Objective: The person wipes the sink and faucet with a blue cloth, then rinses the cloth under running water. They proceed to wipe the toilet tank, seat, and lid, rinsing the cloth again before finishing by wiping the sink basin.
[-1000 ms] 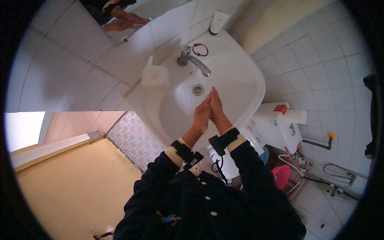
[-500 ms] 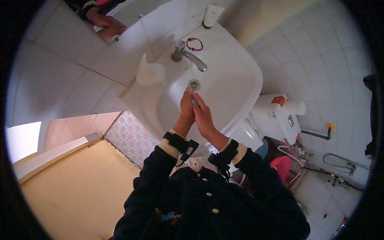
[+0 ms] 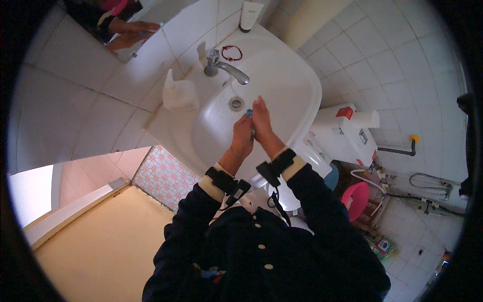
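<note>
My left hand (image 3: 242,138) and my right hand (image 3: 261,120) are pressed together over the white washbasin (image 3: 297,75), just on the near side of the drain (image 3: 236,103). A small blue thing (image 3: 249,112) is held between them; a bit of it sticks out past the left fingertips, and its kind cannot be made out. The fingers of my left hand curl around it, while my right palm and fingers lie against it from the right. Beyond the drain stands a chrome faucet (image 3: 232,72), with no water visibly running from it.
On the basin's ledge are a white bottle (image 3: 180,95) at left, a dark red bracelet (image 3: 241,53) and a white tube (image 3: 250,16). A mirror (image 3: 166,15) hangs at upper left. To the right are a white appliance (image 3: 347,136) and a pink basin (image 3: 358,201).
The hands have shifted against each other: my right hand now reaches farther forward and right, my left has drawn back slightly. More of the blue thing shows. The view has moved a little.
</note>
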The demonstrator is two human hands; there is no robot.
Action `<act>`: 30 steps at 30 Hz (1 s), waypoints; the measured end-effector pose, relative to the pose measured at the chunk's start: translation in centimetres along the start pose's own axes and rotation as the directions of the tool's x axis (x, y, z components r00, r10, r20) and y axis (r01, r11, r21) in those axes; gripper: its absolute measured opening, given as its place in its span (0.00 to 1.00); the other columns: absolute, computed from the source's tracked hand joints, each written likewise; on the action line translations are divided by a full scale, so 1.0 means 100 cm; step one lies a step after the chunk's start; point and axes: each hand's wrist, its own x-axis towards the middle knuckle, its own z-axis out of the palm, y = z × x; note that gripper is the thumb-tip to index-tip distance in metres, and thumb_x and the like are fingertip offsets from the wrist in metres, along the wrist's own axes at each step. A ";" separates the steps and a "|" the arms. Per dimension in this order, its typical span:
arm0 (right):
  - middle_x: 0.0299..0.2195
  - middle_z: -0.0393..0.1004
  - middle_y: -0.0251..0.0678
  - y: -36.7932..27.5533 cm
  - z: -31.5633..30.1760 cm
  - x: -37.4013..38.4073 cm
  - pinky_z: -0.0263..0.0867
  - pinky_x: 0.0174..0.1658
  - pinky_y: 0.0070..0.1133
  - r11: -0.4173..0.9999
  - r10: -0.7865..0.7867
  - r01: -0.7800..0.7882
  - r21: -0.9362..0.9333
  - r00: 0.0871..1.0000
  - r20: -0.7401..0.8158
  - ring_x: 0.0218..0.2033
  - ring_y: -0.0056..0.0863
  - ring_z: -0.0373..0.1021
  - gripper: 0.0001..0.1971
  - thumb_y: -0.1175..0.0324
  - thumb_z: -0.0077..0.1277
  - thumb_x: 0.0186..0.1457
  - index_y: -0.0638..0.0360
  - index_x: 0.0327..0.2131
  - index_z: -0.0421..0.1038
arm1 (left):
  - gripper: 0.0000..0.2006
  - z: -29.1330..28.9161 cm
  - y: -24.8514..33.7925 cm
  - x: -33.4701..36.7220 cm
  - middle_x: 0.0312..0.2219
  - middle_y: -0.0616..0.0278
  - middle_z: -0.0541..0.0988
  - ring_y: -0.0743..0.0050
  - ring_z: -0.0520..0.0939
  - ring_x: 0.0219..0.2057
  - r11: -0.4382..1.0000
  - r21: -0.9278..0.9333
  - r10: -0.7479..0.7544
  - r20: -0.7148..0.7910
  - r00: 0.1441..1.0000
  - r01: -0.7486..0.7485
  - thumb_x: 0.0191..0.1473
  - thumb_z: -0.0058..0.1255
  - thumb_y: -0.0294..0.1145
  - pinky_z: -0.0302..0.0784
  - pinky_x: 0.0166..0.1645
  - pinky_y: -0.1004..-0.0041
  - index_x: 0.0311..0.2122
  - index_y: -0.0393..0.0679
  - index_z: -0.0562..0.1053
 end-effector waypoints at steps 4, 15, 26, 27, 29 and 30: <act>0.35 0.63 0.27 0.022 -0.005 -0.002 0.58 0.42 0.19 0.992 -0.050 0.045 -0.114 0.998 -0.042 0.36 0.18 0.59 0.14 0.61 0.34 0.59 0.60 0.40 0.63 | 0.06 -0.002 0.002 -0.003 0.25 0.72 0.66 0.81 0.66 0.25 0.972 -0.010 0.232 -0.115 0.966 -0.235 0.56 0.37 0.32 0.65 0.28 0.74 0.32 0.44 0.66; 0.32 0.64 0.29 0.025 0.006 -0.006 0.60 0.40 0.20 0.995 -0.089 0.086 -0.056 0.994 -0.060 0.35 0.18 0.61 0.13 0.59 0.35 0.60 0.59 0.35 0.63 | 0.16 -0.014 0.005 -0.014 0.42 0.62 0.73 0.74 0.74 0.42 1.000 -0.016 0.023 -0.052 0.998 -0.024 0.57 0.36 0.31 0.69 0.43 0.77 0.49 0.38 0.65; 0.52 0.57 0.41 0.018 0.007 -0.009 0.51 0.54 0.23 0.976 -0.038 0.038 -0.215 0.999 0.006 0.51 0.29 0.55 0.24 0.62 0.35 0.59 0.62 0.56 0.50 | 0.14 -0.021 0.001 -0.007 0.33 0.66 0.73 0.79 0.73 0.35 0.998 -0.044 0.058 0.066 0.996 -0.055 0.58 0.37 0.37 0.69 0.40 0.77 0.42 0.38 0.68; 0.53 0.55 0.42 0.011 0.009 -0.014 0.49 0.56 0.23 0.999 0.022 -0.023 -0.035 0.999 -0.034 0.54 0.30 0.53 0.24 0.62 0.35 0.59 0.62 0.56 0.50 | 0.13 -0.023 0.001 -0.007 0.32 0.66 0.73 0.79 0.73 0.34 0.997 -0.021 0.073 0.077 0.994 -0.071 0.57 0.38 0.36 0.70 0.39 0.76 0.41 0.39 0.68; 0.55 0.52 0.43 0.002 0.011 -0.019 0.46 0.57 0.23 0.999 -0.051 0.051 -0.003 0.999 0.019 0.56 0.30 0.51 0.26 0.62 0.35 0.58 0.61 0.57 0.47 | 0.13 -0.025 0.002 -0.007 0.32 0.67 0.73 0.79 0.72 0.34 0.650 0.554 0.445 0.279 0.851 -0.521 0.57 0.38 0.35 0.70 0.38 0.76 0.42 0.39 0.68; 0.52 0.55 0.42 -0.003 0.013 -0.022 0.50 0.54 0.23 0.992 -0.040 0.040 -0.120 0.999 0.001 0.51 0.28 0.54 0.24 0.62 0.35 0.58 0.61 0.55 0.50 | 0.13 -0.024 0.004 -0.006 0.33 0.66 0.73 0.78 0.73 0.34 0.668 0.563 0.414 0.262 0.872 -0.486 0.57 0.38 0.34 0.70 0.38 0.76 0.42 0.39 0.68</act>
